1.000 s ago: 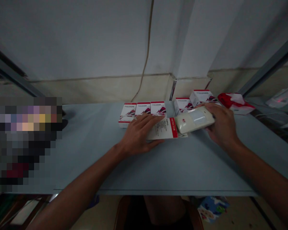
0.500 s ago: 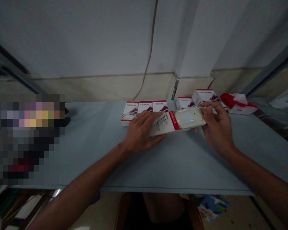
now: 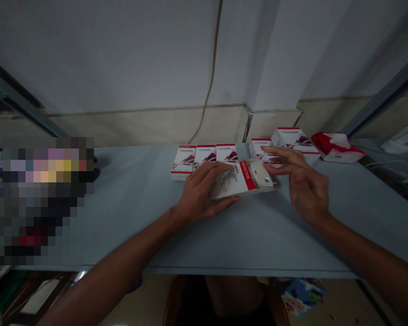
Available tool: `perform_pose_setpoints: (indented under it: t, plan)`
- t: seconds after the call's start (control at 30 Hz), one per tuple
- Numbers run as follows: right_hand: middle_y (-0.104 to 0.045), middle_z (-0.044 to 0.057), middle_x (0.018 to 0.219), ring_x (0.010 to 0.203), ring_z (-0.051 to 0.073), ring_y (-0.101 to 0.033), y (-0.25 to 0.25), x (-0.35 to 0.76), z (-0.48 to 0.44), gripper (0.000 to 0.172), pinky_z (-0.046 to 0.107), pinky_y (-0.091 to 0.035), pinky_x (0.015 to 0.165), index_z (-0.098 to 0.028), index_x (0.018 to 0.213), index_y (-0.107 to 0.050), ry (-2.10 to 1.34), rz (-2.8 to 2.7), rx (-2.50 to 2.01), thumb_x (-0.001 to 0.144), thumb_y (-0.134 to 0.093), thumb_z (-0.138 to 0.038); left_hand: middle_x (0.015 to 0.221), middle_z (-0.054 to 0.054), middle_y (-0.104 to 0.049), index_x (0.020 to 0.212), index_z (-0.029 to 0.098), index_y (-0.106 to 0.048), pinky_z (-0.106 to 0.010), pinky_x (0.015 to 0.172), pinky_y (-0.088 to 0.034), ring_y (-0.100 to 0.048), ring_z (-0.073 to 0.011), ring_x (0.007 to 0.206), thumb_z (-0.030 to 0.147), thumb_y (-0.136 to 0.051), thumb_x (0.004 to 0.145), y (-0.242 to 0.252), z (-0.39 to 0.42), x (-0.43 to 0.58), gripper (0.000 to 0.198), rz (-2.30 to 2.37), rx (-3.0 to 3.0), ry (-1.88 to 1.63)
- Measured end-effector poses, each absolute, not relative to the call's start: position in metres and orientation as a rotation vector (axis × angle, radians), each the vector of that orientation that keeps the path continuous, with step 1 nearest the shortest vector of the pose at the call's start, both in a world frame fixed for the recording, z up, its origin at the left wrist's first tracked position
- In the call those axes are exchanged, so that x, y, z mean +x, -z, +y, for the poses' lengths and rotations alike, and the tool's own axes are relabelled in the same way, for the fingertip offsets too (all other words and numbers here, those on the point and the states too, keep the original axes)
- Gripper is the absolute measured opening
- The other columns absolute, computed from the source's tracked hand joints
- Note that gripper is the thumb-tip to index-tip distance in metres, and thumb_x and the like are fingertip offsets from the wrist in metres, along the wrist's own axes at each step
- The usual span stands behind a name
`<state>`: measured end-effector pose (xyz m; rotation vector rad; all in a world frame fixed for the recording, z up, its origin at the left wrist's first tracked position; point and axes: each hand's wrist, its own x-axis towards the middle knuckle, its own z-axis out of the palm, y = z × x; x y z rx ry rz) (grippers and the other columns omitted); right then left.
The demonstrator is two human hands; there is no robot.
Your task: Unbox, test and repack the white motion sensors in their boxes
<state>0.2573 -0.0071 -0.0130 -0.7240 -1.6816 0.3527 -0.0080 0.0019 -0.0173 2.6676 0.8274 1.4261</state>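
**Condition at inspection:** the main change is at the right hand [image 3: 304, 181], which has released the cream-white plastic detector [image 3: 261, 174]. The unit has gone from being held in that hand to seating at the open end of a white carton [image 3: 231, 183], which has a red band printed DETECTOR. Only its end remains exposed, with a small lens or indicator showing; how far it sits inside cannot be confirmed from this view.

**Hands:** the left hand [image 3: 200, 192] is grasping the carton, fingers over the top face and thumb along the near edge. The right hand is open, fingers spread just beyond the detector, and appears not to touch it.

**Location:** carton and detector lie together on the pale blue-grey table [image 3: 129, 213], near its back edge and between both hands.

**Surroundings:** 3 boxed units [image 3: 204, 158] stand in a row behind the left hand. A further 2 boxes [image 3: 285, 142] sit to the right, just behind the right hand's fingers. Beyond them is a red-and-white tissue pack [image 3: 336, 148]. A cable [image 3: 211, 68] runs down the wall behind. Items at the table's left end are obscured by pixelation — no finding possible there.
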Motion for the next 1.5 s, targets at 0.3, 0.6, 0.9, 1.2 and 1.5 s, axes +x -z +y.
perform_pose_setpoints:
  t: [0.3, 0.6, 0.9, 1.2, 1.5]
  plan:
    - [-0.059, 0.003, 0.15, 0.139, 0.032, -0.05, 0.01, 0.253, -0.017, 0.039, 0.06, -0.039, 0.117, -0.033, 0.105, -0.083, -0.448, -1.986, -0.736, 0.107, -0.047, -0.05, 0.13, -0.015, -0.071, 0.142, 0.018, -0.055, -0.046, 0.105, -0.059, -0.069, -0.028, 0.12, 0.05, -0.083, 0.087, 0.017, -0.001, -0.003, 0.069, 0.782, 2.772, -1.414]
    - [-0.068, 0.007, 0.125, 0.119, 0.026, -0.065, 0.01, 0.254, -0.01, 0.026, 0.05, -0.053, 0.104, -0.032, 0.12, -0.075, -0.346, -1.869, -0.687, 0.095, -0.074, -0.026, 0.133, -0.015, -0.072, 0.147, 0.019, -0.05, -0.048, 0.109, -0.058, -0.069, -0.0289, 0.126, 0.049, -0.082, 0.088, 0.016, 0.001, -0.004, 0.073, 0.809, 2.865, -1.386]
    - [-0.069, 0.006, 0.139, 0.134, 0.028, -0.063, 0.011, 0.252, -0.011, 0.046, 0.051, -0.053, 0.113, -0.036, 0.133, -0.071, -0.58, -1.653, -0.589, 0.089, -0.083, -0.032, 0.133, -0.016, -0.071, 0.144, 0.016, -0.051, -0.047, 0.108, -0.059, -0.068, -0.0285, 0.126, 0.052, -0.081, 0.089, 0.017, 0.0, -0.002, 0.072, 0.86, 2.809, -1.372]
    - [-0.074, 0.004, 0.137, 0.125, 0.026, -0.072, 0.002, 0.254, -0.014, 0.034, 0.054, -0.061, 0.106, -0.038, 0.128, -0.077, -0.419, -1.847, -0.786, 0.097, -0.072, -0.024, 0.128, -0.015, -0.072, 0.143, 0.019, -0.051, -0.049, 0.102, -0.06, -0.069, -0.0301, 0.121, 0.051, -0.081, 0.089, 0.019, 0.003, -0.006, 0.07, 0.942, 2.798, -1.369]
    - [-0.073, 0.006, 0.136, 0.127, 0.025, -0.069, 0.005, 0.254, -0.013, 0.033, 0.046, -0.067, 0.097, -0.035, 0.125, -0.078, -0.611, -1.763, -0.799, 0.094, -0.076, -0.025, 0.131, -0.014, -0.072, 0.145, 0.02, -0.05, -0.048, 0.105, -0.059, -0.069, -0.0292, 0.124, 0.048, -0.081, 0.089, 0.017, 0.002, -0.005, 0.069, 0.939, 2.831, -1.393]
